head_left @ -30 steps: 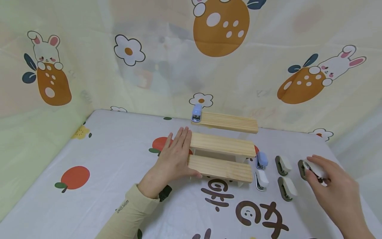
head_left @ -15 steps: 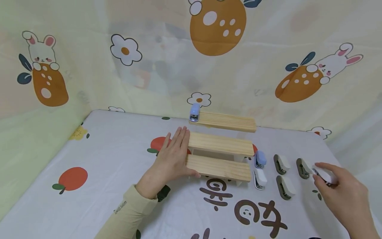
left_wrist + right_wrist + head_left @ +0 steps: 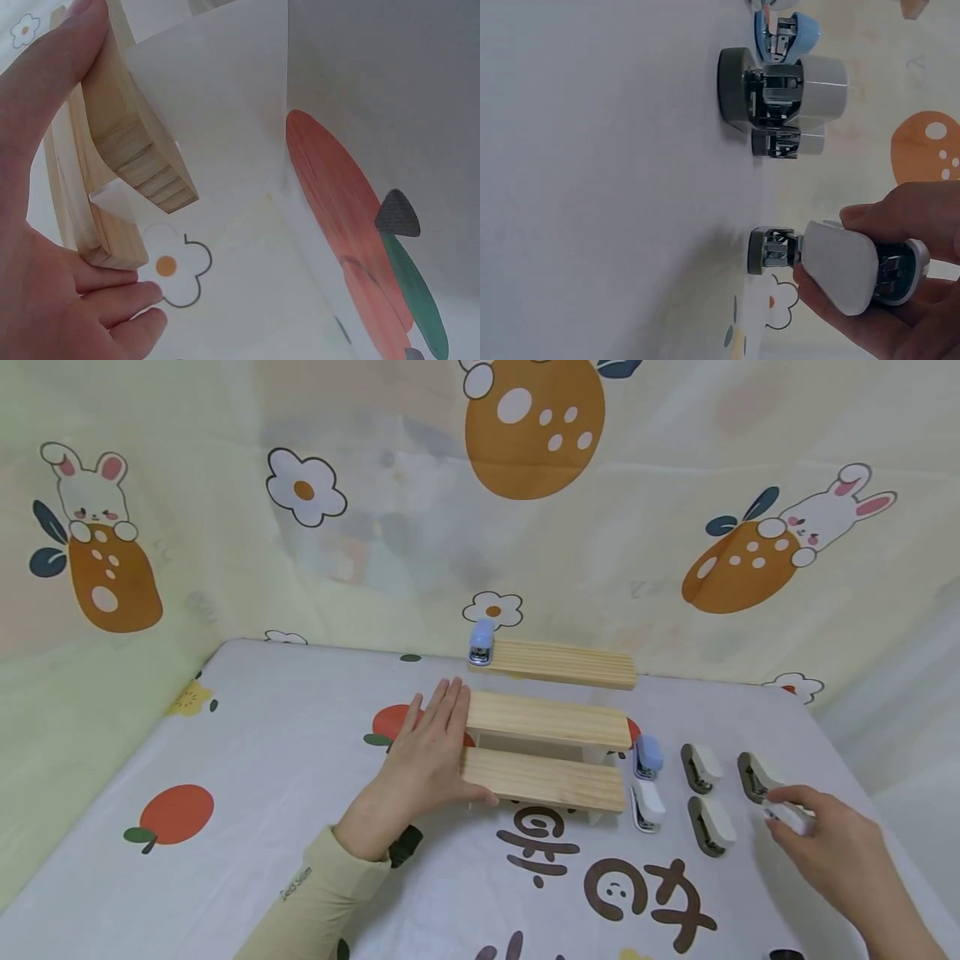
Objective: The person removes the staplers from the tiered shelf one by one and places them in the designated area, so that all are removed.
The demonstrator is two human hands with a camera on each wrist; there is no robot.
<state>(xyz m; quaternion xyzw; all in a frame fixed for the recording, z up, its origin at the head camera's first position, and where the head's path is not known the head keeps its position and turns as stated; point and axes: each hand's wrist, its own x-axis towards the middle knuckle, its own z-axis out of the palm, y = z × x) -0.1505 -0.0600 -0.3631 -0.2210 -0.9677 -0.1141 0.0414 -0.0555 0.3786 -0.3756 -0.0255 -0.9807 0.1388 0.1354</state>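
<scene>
My right hand (image 3: pixel 832 839) pinches a small white stapler (image 3: pixel 791 817) between thumb and fingers. In the right wrist view this stapler (image 3: pixel 840 259) shows its white top and dark inner parts, held up off the cloth. Just beyond it stands a white stapler with a dark base (image 3: pixel 759 777). My left hand (image 3: pixel 423 756) rests against the left ends of a stepped wooden rack, fingers straight. Its thumb lies along the front board (image 3: pixel 547 781); the fingers reach the middle board (image 3: pixel 543 718). A blue stapler (image 3: pixel 482 642) stands at the left end of the back board (image 3: pixel 562 664).
Right of the rack stand a blue stapler (image 3: pixel 648 756) and a white one (image 3: pixel 647 806). Two more white staplers with dark bases (image 3: pixel 701 768) stand farther right. A printed cloth (image 3: pixel 285 760) covers the table, and a patterned curtain (image 3: pixel 405 552) hangs behind.
My right hand moves right with the white stapler, then back left and nearer. The left hand keeps its place on the rack. The head view shifts slightly.
</scene>
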